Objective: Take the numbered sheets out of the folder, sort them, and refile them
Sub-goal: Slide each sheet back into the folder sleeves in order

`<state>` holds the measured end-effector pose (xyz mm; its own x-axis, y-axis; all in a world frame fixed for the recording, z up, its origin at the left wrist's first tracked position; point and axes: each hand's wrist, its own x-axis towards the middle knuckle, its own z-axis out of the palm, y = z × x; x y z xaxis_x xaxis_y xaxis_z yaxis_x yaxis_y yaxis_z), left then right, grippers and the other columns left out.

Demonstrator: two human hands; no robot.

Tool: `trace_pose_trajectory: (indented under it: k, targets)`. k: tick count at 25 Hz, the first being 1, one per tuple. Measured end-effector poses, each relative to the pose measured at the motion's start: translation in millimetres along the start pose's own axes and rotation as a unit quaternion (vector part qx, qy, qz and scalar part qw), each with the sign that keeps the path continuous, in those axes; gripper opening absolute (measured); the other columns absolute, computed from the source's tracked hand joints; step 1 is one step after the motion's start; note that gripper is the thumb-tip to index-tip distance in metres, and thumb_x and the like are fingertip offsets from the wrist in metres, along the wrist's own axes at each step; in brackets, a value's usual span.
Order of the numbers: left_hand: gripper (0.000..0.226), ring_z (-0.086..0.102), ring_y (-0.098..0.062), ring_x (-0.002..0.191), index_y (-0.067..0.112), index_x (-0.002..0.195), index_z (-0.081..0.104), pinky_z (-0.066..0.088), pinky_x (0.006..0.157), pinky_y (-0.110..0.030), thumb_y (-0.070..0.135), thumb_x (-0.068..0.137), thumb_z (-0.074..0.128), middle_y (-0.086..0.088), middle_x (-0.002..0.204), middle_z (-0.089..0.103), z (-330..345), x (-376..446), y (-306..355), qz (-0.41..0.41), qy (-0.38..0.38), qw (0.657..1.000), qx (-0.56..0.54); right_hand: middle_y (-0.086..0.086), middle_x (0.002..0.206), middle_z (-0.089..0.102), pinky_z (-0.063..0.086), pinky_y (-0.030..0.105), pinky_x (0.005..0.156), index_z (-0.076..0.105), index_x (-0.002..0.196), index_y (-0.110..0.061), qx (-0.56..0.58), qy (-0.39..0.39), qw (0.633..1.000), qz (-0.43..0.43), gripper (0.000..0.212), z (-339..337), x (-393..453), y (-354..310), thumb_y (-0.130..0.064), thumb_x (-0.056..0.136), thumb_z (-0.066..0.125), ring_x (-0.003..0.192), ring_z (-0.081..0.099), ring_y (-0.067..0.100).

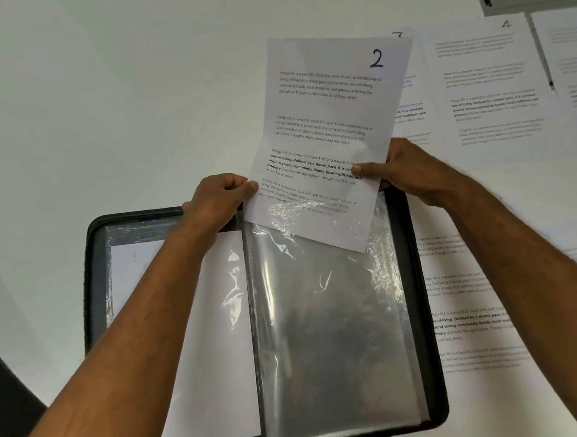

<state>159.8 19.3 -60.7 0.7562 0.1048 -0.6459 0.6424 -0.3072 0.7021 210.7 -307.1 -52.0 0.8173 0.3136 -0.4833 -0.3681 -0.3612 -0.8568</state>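
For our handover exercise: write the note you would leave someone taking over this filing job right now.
Left hand pinches sheet 2 at its left edge; right hand grips its right edge. Its bottom edge is partly inside the right-hand sleeve of the open folder.
Done: one sheet sits in the left sleeve.
Left: push sheet 2 fully in, then file sheet 4 and the other loose sheets on the table.
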Motion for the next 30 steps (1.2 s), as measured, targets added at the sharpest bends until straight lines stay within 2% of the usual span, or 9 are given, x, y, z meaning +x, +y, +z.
trace_pose_trajectory:
  k: [3,6,10,13,16,19,23,28,30]
  targets:
    - [0.044,0.071,-0.031,0.103,0.034,0.082,0.077,0.046,0.106,-0.06,0.07,0.057,0.077,0.003,0.089,0.079,3,4,-5,0.012,0.02,1.0,0.011,-0.003,0.117,0.076,0.063,0.028,0.082,0.066,0.131,-0.019,-0.012,0.006,1.0,-0.002,0.037,-2,0,0,-0.022,0.095,0.073,0.105,0.074,0.019]
    - [0.024,0.068,-0.024,0.085,0.031,0.075,0.074,0.044,0.108,-0.06,0.054,0.073,0.082,-0.002,0.081,0.076,7,2,-4,0.022,0.061,0.997,0.038,-0.002,0.124,0.074,0.061,0.036,0.091,0.064,0.137,-0.018,0.0,0.047,0.999,-0.024,0.04,3,2,2,-0.024,0.098,0.07,0.108,0.073,0.017]
    - [0.027,0.057,-0.017,0.066,0.024,0.069,0.071,0.045,0.103,-0.059,0.044,0.076,0.088,0.003,0.069,0.07,7,4,-6,0.029,0.076,0.994,0.07,-0.002,0.125,0.074,0.059,0.044,0.098,0.066,0.136,-0.018,0.042,0.106,0.993,-0.029,0.035,7,6,4,-0.028,0.102,0.065,0.11,0.074,0.017]
    - [0.028,0.055,-0.017,0.068,0.031,0.065,0.07,0.045,0.096,-0.054,0.051,0.067,0.089,0.013,0.062,0.065,3,4,-4,0.015,0.024,0.997,0.067,-0.001,0.124,0.074,0.058,0.045,0.101,0.065,0.136,-0.017,0.023,0.094,0.995,-0.025,0.034,5,8,2,-0.026,0.102,0.065,0.11,0.073,0.017]
    - [0.042,0.071,-0.023,0.085,0.032,0.076,0.072,0.046,0.106,-0.055,0.069,0.058,0.08,0.011,0.076,0.075,4,3,-4,0.018,0.021,0.999,0.044,-0.002,0.124,0.074,0.057,0.044,0.101,0.065,0.135,-0.018,0.008,0.033,0.999,-0.017,0.034,0,7,-1,-0.025,0.102,0.064,0.111,0.073,0.017]
    - [0.03,0.073,-0.023,0.098,0.037,0.079,0.073,0.045,0.108,-0.058,0.065,0.068,0.075,0.01,0.085,0.078,7,3,-5,0.029,0.053,0.997,0.052,-0.008,0.119,0.076,0.058,0.03,0.093,0.068,0.127,-0.023,-0.02,-0.023,0.999,-0.016,0.026,-3,2,-5,-0.025,0.102,0.063,0.108,0.073,0.01]
    - [0.038,0.064,-0.026,0.087,0.02,0.072,0.065,0.042,0.109,-0.057,0.053,0.084,0.079,-0.008,0.087,0.076,10,3,-5,0.025,0.085,0.994,0.069,-0.007,0.125,0.074,0.057,0.023,0.095,0.067,0.133,-0.018,-0.048,-0.077,0.996,-0.012,0.033,-1,0,-9,-0.023,0.101,0.065,0.112,0.071,0.008]
    - [0.036,0.073,-0.029,0.093,0.024,0.065,0.065,0.046,0.107,-0.058,0.051,0.079,0.084,0.003,0.088,0.079,2,5,-6,0.005,0.017,0.995,0.101,-0.005,0.116,0.077,0.06,0.019,0.08,0.071,0.126,-0.018,0.017,0.018,1.0,-0.013,0.027,9,2,-9,-0.029,0.102,0.065,0.101,0.076,0.01]
    - [0.036,0.074,-0.025,0.095,0.02,0.077,0.071,0.048,0.106,-0.053,0.054,0.076,0.084,0.008,0.092,0.08,-1,4,-4,0.003,-0.022,0.996,0.086,-0.003,0.113,0.078,0.061,0.026,0.085,0.073,0.121,-0.017,-0.007,0.025,1.0,-0.01,0.026,9,3,-8,-0.031,0.1,0.067,0.101,0.076,0.014]
